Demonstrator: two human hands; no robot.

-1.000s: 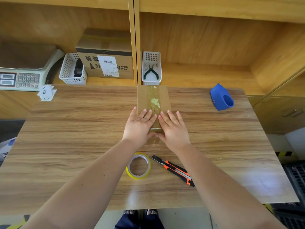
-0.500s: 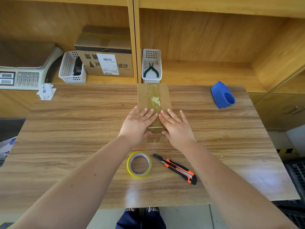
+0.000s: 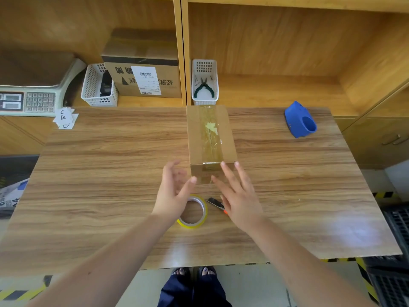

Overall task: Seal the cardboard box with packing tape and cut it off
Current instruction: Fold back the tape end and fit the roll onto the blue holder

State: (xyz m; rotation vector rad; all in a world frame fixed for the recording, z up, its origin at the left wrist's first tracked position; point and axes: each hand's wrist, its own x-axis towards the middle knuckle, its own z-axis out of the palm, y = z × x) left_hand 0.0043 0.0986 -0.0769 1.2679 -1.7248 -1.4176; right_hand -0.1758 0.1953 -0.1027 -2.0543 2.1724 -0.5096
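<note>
On a wood-grain table (image 3: 88, 196) before shelving, the taped cardboard box (image 3: 210, 138) lies at twelve o'clock. The left hand (image 3: 174, 193) and right hand (image 3: 239, 196) hover at its near end, fingers spread, holding nothing. The tape roll (image 3: 194, 212) and utility knife (image 3: 215, 203) lie at six o'clock, probably for easy reach.

Utility knife (image 3: 215, 203) mostly under right hand (image 3: 240, 201); left hand (image 3: 174, 192) motion-blurred.

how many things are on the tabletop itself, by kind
cardboard box: 1
tape roll: 1
utility knife: 1
blue tape dispenser: 1
total: 4
</note>
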